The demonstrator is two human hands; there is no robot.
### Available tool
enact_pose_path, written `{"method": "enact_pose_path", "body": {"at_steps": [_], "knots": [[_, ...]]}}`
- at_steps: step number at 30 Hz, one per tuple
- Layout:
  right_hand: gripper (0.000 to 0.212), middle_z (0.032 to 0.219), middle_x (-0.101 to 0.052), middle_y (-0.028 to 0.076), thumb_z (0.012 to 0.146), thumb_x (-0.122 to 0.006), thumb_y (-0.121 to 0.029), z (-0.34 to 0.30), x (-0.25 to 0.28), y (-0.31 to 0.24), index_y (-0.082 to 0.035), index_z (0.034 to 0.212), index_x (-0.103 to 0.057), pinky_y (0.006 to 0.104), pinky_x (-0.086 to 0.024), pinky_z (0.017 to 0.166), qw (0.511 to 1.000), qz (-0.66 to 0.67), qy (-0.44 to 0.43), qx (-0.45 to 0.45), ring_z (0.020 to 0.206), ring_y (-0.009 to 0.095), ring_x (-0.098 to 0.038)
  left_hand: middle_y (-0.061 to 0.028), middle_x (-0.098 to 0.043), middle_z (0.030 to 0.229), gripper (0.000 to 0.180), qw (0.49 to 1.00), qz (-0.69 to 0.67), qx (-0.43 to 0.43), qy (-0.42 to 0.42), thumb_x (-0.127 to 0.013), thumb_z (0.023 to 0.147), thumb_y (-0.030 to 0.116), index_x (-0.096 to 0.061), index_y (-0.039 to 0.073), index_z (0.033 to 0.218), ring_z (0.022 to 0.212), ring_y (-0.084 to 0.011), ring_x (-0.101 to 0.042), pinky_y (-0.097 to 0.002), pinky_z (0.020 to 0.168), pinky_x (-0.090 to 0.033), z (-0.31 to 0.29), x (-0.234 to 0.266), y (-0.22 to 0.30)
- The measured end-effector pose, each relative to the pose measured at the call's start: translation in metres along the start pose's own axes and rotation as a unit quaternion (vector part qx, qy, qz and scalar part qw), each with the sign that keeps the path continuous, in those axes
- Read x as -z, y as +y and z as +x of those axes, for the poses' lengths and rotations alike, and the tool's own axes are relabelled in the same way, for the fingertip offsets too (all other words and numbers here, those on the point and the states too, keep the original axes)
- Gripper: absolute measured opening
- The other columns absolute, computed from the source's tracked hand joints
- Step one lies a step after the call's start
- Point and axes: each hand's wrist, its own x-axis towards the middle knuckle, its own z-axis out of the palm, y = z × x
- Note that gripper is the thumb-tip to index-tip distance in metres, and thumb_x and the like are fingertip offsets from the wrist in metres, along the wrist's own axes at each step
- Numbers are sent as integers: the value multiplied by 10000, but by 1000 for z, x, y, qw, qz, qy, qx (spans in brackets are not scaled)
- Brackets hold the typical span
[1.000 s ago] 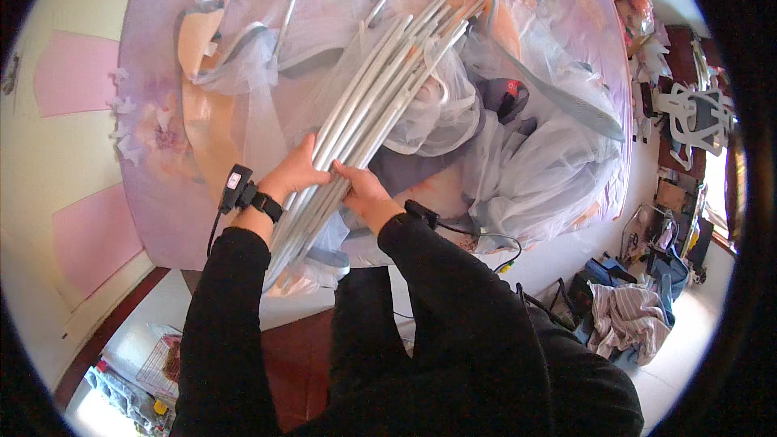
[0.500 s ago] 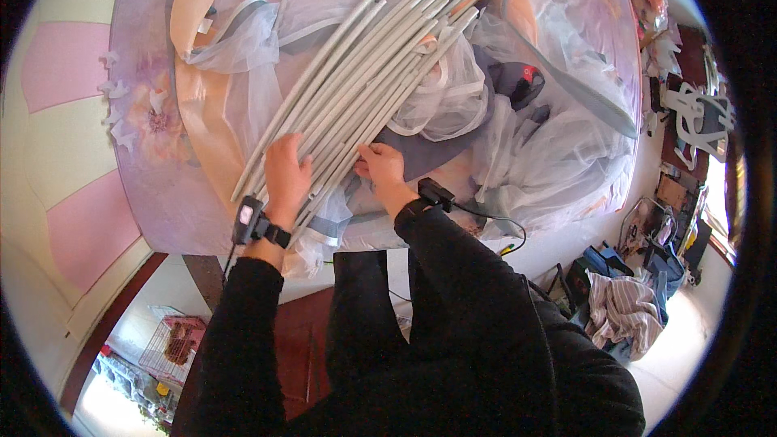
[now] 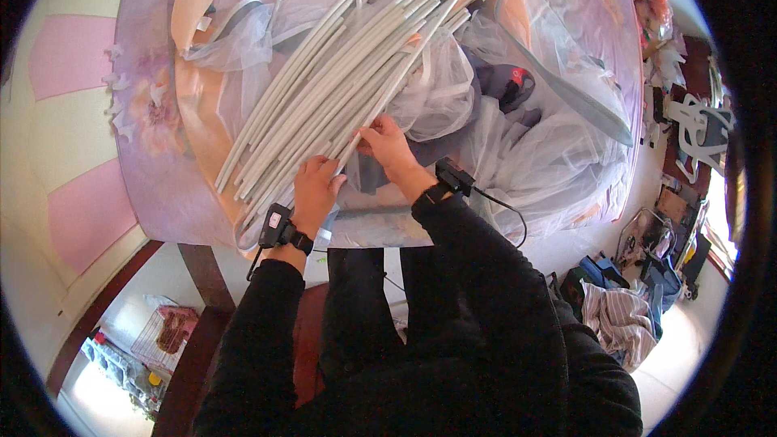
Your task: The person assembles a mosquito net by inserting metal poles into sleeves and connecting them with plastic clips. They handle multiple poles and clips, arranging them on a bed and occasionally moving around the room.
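Note:
A wide bundle of slim off-white poles (image 3: 312,89) lies slantwise over crumpled white netting on the bed. Along the right side of the bundle, one pole (image 3: 406,73) is pinched between the thumb and fingers of my right hand (image 3: 388,146). My left hand (image 3: 314,193) is at that pole's near end, its thumb and fingers closed about the end. Other poles pass beside and beyond my left hand. White netting (image 3: 441,97) and dark grey fabric (image 3: 425,150) lie just right of the poles.
More netting with a grey strip (image 3: 579,101) spreads over the right of the flowered bed (image 3: 154,170). Peach fabric (image 3: 190,89) lies left of the bundle. A padded pink-and-cream panel (image 3: 73,57) borders the bed on the left. Striped clothing (image 3: 619,320) is heaped at lower right.
My left hand has moved right, off the middle of the poles toward my right hand. My right hand has risen slightly with one pole. The poles at the left have spread apart.

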Motion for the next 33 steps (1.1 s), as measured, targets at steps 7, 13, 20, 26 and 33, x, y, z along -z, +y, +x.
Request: {"method": "enact_pose_path", "body": {"at_steps": [7,13,20,26,33], "knots": [[144,790,-524,23,888,-498,-18,-95,30,-98,-70,1018,-464,274,-455,570,935,20,31,353,691,134,-545,-137,-600,1068,552,991,-124,23,-40,-802,661,277,-588,66,1124,1017,-359,-544,-435,868,-436,0,1,16],[68,623,-364,16,884,-505,-86,-154,67,-163,-68,899,-441,274,-355,526,885,104,-3,454,552,106,-362,-186,-577,1125,434,989,-65,63,113,-702,771,158,-543,35,1156,1063,-371,-525,-437,906,-420,47,19,-37],[255,635,-437,62,952,-469,-205,-142,70,-157,-56,746,-448,386,-430,683,851,-73,107,509,573,154,-407,-201,-561,1154,478,951,110,279,71,-627,812,128,-470,59,1258,1079,-391,-529,-472,892,-431,111,31,-133],[388,587,-322,10,996,-428,-284,-148,74,-192,-100,659,-368,338,-335,581,889,65,51,450,539,130,-299,-154,-615,1051,334,963,150,213,65,-594,843,178,-524,86,1157,1004,-370,-577,-499,796,-458,99,44,-138],[329,668,-464,27,991,-462,-287,-147,30,-183,-39,790,-539,323,-466,654,903,-22,70,423,587,128,-437,-176,-610,1067,207,970,72,141,182,-546,872,74,-570,46,1076,962,-374,-583,-427,798,-459,33,121,-75]]}}
